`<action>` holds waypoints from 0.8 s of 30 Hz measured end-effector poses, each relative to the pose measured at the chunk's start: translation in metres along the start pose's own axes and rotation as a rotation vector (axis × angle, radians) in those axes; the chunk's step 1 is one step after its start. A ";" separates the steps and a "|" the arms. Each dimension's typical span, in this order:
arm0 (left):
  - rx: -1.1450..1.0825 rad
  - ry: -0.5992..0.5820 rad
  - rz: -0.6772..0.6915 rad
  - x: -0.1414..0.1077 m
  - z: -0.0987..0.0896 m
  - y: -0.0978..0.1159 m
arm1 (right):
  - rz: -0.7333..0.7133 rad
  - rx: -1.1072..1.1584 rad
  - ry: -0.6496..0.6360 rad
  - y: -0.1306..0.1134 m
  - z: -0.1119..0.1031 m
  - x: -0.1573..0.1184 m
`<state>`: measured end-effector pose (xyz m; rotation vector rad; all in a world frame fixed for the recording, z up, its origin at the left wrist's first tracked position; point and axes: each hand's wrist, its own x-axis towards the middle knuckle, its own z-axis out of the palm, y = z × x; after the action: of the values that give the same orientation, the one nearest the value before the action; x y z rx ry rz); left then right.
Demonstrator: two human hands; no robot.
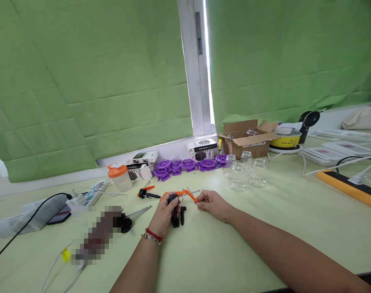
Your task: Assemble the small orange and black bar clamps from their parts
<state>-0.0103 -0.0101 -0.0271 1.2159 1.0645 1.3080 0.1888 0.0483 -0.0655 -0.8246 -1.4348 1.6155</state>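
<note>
My left hand (pixel 167 213) is closed around a black rounded part (pixel 174 201), with an orange bent handle (pixel 185 192) reaching out from it to the right. The fingers of my right hand (pixel 212 204) pinch the far end of that orange handle. On the table just below lies a small black elbow-shaped piece (pixel 182 215), and thin metal rods show behind the handle. To the left, a similar black and orange assembly (pixel 146 193) rests on the table. How the held parts join is hidden by my left fingers.
Purple plastic wheel-shaped frames (pixel 188 165) line the back beside printed boxes (pixel 202 149). Clear jars (pixel 238 179) stand right of centre, before an open carton (pixel 248 142). An orange-lidded shaker cup (pixel 120 179), power strip (pixel 95 193) and black-ended metal rods (pixel 139 211) lie left.
</note>
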 end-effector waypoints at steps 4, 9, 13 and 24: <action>0.024 0.001 -0.008 0.000 0.000 0.001 | -0.011 0.000 -0.010 0.001 0.000 0.001; 0.036 -0.003 -0.025 -0.001 0.002 0.003 | -0.005 0.006 -0.012 -0.001 0.001 0.000; 0.032 0.020 -0.033 -0.002 0.003 0.003 | -0.003 0.005 -0.010 -0.003 0.002 -0.001; 0.051 -0.001 -0.042 -0.004 0.003 0.004 | -0.018 0.007 -0.020 -0.004 0.002 -0.001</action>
<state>-0.0076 -0.0142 -0.0229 1.2253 1.1233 1.2550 0.1879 0.0460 -0.0614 -0.7915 -1.4462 1.6182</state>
